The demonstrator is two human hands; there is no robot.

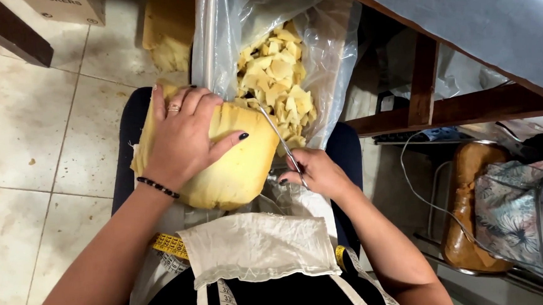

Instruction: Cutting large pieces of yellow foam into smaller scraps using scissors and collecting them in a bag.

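White apron cloth (258,247) is seen nearest the camera, spread over the lap, with a yellow tape measure (169,245) draped round the neck and showing at both sides of it. Above the apron, a yellow foam block (235,167) is held on the lap. The left hand (183,139) is laid flat on top of the block, fingers spread and pressed down, the thumb pointed toward the right; a ring is worn on one finger and a dark bead bracelet (158,187) at the wrist. Scissors (280,139) are gripped in the right hand (316,172), which is closed round the handles; the blades are angled up and leftward along the block's right edge, and their tips are met by the foam. Whether the blades are parted cannot be told.

Just beyond the block, a clear plastic bag (332,61) is held open, and a heap of small yellow foam pieces (276,77) is gathered inside it. Another slab of foam (167,33) is leaned on the tiled floor (18,124) past the bag. To the right, a wooden table frame (425,93) is seen, with a flowered bag (527,218) below it on a chair.
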